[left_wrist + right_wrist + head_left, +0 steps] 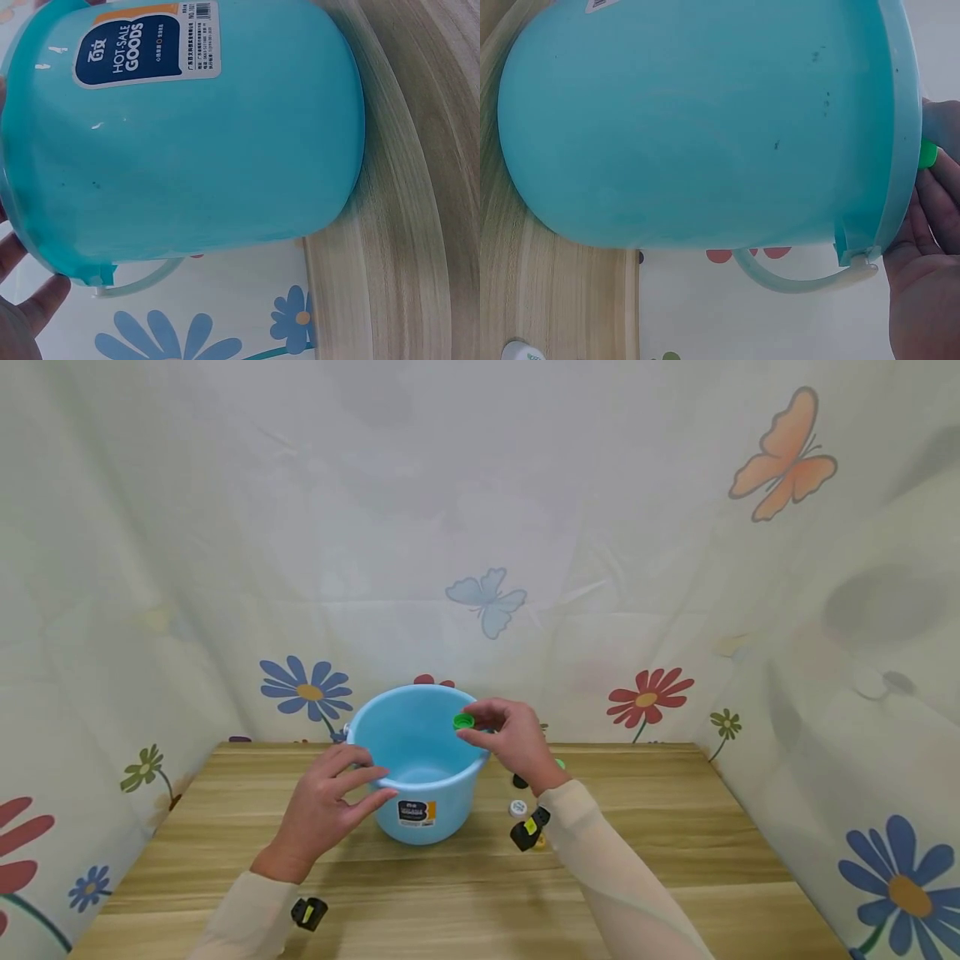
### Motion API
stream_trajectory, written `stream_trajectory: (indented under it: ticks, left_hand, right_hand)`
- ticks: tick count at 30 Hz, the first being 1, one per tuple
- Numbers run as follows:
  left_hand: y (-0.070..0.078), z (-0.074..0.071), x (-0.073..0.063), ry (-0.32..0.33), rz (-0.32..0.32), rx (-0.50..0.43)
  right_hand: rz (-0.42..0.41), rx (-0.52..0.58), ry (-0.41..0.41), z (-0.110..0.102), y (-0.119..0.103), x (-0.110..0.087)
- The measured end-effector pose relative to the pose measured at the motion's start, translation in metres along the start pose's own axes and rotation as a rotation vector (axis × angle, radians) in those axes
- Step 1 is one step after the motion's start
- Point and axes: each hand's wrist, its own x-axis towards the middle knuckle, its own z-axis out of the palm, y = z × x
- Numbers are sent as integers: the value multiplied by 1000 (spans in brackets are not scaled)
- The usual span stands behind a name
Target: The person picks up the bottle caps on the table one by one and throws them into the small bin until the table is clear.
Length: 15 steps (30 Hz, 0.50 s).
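A light blue bucket (pixel 459 806) stands upright on the table, its printed label facing me. My left hand (pixel 322 802) holds the near left of the rim, fingers over the edge and thumb outside; part of it shows in the left wrist view beside the bucket wall (pixel 195 165). Between thumb and fingers, my right hand (pixel 517 739) pinches a green bottle cap (pixel 463 721) at the right side of the bucket's mouth. In the right wrist view the rim partly hides that cap (pixel 928 154).
Right of the bucket, a white cap (pixel 517 808), a black cap (pixel 519 782), a yellow cap (pixel 541 842) and a green piece (pixel 560 764) lie on the wooden table (pixel 660 827), partly behind my right wrist. The bucket's handle (pixel 802 283) hangs at the far side. Flowered cloth surrounds the table.
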Motion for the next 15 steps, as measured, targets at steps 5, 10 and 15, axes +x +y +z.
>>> stream_trajectory:
  ticks: [5,10,15]
  left_hand:
    - [-1,0,0,2,2,-3]
    - [-2,-1,1,2,1,-7]
    - [-2,-1,1,-2,0,-9]
  right_hand:
    - [1,-3,1,2,1,2]
    - [-5,4,16,3,1,2]
    - [-1,22,47,3,2,3]
